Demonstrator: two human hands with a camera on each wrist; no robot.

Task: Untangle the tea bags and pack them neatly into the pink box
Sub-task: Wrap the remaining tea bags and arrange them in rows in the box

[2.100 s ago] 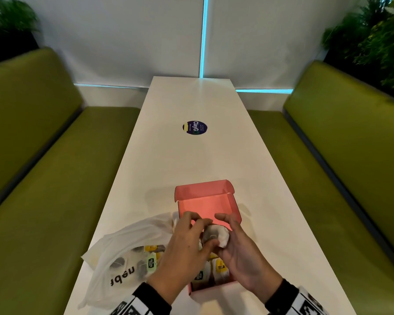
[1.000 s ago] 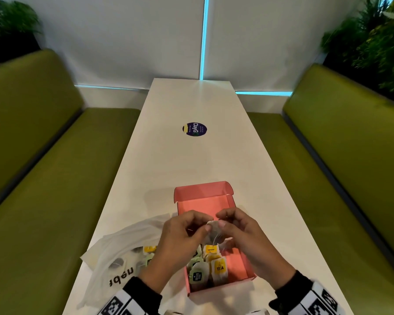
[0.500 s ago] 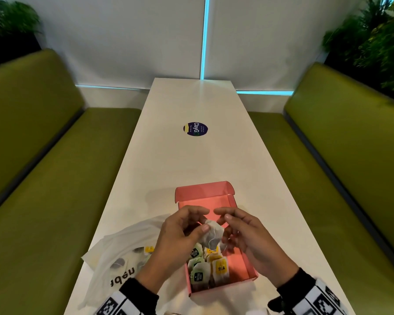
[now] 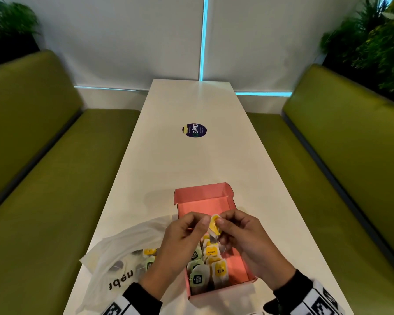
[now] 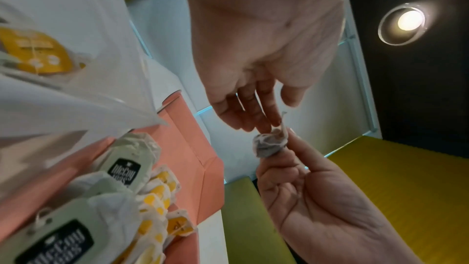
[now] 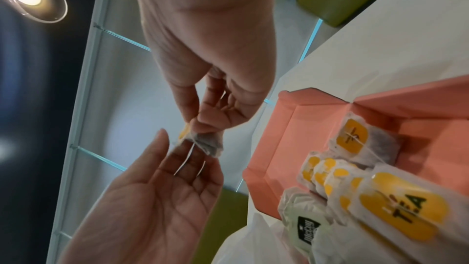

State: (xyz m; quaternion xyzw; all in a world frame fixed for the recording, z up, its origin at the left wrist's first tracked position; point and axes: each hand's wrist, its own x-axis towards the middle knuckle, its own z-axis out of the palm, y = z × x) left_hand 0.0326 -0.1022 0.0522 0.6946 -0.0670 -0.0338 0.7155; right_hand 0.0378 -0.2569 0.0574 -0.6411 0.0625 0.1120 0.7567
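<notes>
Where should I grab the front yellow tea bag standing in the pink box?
Probably pinch the top edge of the yellow tea bag from straight above: it stands upright at the near end of the pink box, packed against neighbours, so only its top is free.

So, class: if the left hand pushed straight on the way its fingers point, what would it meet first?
The left hand points toward the right hand. It would first press further into the tea bag both hands pinch above the pink box, then probably the right fingertips.

Matt cardboard pink box [image 4: 203, 196], glossy table [image 4: 191, 160]
</notes>
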